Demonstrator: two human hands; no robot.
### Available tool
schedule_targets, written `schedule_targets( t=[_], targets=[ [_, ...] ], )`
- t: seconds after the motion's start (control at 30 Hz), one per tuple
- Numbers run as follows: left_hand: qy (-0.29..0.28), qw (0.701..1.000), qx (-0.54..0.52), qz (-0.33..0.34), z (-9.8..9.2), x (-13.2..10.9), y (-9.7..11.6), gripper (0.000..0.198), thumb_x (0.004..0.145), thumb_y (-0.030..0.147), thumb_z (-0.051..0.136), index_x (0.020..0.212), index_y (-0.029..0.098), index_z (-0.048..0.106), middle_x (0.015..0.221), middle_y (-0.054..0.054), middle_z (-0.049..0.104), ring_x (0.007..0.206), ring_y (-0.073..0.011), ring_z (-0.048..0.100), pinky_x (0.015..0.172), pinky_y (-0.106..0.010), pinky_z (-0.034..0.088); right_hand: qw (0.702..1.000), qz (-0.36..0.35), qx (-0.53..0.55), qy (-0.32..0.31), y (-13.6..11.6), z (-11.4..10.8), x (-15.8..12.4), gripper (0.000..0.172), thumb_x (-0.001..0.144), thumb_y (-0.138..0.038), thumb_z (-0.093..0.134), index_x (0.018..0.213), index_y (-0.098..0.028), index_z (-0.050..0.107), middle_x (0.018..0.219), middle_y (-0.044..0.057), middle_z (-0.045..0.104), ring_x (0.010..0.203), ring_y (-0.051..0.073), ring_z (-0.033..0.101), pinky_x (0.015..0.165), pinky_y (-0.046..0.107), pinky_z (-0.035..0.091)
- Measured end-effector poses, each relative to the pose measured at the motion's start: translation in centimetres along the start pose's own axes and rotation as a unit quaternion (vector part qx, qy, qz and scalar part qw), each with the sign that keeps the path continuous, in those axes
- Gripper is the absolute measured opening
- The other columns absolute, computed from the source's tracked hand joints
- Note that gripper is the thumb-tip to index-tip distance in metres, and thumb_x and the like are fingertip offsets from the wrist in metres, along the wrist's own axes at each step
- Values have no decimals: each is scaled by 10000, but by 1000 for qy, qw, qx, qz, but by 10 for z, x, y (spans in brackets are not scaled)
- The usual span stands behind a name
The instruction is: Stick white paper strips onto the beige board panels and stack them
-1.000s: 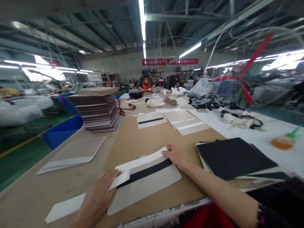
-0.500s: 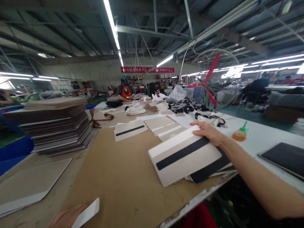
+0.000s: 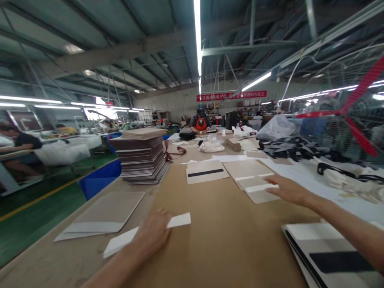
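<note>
My left hand (image 3: 156, 230) is closed over a small stack of white strips (image 3: 181, 220), low above the brown board (image 3: 204, 224); the strips stick out on both sides of it. My right hand (image 3: 288, 190) reaches out with fingers apart and nothing seen in them. Its fingertips are at the edge of a beige panel (image 3: 258, 194) that bears white strips; whether they touch it I cannot tell. Left of that panel lies another beige panel (image 3: 207, 172) with a black band. Under my right forearm rests a pile of banded panels (image 3: 324, 244).
At the left stands a tall stack of brown boards (image 3: 144, 156), with loose grey-beige sheets (image 3: 105, 212) in front of it. Black scraps (image 3: 294, 144), a clear plastic bag (image 3: 276, 127) and a red-bladed fan (image 3: 345, 114) are at the right. A person (image 3: 201, 120) works at the far end.
My right hand has let go of the black-banded panel, now on the pile at the right, and moved to the white-striped panel. My left hand has come forward with the strips. The view has turned left.
</note>
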State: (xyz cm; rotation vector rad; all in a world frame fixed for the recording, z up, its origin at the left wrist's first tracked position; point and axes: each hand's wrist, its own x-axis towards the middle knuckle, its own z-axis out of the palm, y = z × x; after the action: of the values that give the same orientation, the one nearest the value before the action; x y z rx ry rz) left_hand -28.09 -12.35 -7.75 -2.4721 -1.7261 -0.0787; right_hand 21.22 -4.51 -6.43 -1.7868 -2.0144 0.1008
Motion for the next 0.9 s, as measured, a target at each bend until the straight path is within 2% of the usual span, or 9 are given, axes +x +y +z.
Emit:
schedule_targets(
  t=[0.1,0.17,0.27,0.37,0.47,0.6,0.9],
  targets=[
    [10,1000,-2,-6,10,62,-2,245,820,103,434,939,205,622,1010,-63,642,1008,-210,570,875,-345,459,997,-22,-7,-77,-54,46,55,368,825,-291,609,1175,-179,611,1047,76,693,947,196,641,879,311,479],
    [14,1000,-5,-16,21,100,-4,197,863,145,470,976,194,622,1024,-61,638,1027,-206,565,900,-365,454,995,-13,-19,-100,-75,75,89,325,878,-305,590,1171,-164,596,1041,73,674,925,192,635,856,359,496],
    [21,999,-7,-30,36,146,-8,182,908,279,525,1028,172,611,1072,-59,621,1043,-208,564,910,-420,460,994,9,-34,-106,-84,110,132,313,916,-347,565,1170,-164,576,1152,77,610,971,202,613,839,418,515],
    [38,998,-6,-41,51,177,-14,234,906,345,545,1049,169,604,1135,-67,598,1061,-215,558,913,-442,464,994,36,-43,-93,-79,134,168,312,920,-337,561,1186,-173,568,1197,83,587,1002,208,603,845,419,519],
    [56,998,-9,-33,66,194,-17,223,909,313,534,1071,173,595,1160,-67,582,1089,-221,535,932,-445,443,994,55,-49,-80,-68,152,200,314,919,-334,563,1190,-175,566,1197,83,587,1001,208,604,843,416,520],
    [74,997,-20,-15,81,201,-20,223,863,188,511,1064,200,607,1106,-56,595,1101,-220,491,968,-381,402,993,76,-61,-68,-55,172,237,304,920,-332,562,1183,-179,570,1193,81,589,997,204,605,839,409,522],
    [88,996,-31,-7,86,202,-23,219,819,168,466,980,207,609,1035,-59,595,1017,-237,477,932,-366,393,991,90,-79,-56,-41,198,285,311,922,-333,558,1196,-185,565,1213,84,579,1010,207,600,850,416,518]
  ],
)
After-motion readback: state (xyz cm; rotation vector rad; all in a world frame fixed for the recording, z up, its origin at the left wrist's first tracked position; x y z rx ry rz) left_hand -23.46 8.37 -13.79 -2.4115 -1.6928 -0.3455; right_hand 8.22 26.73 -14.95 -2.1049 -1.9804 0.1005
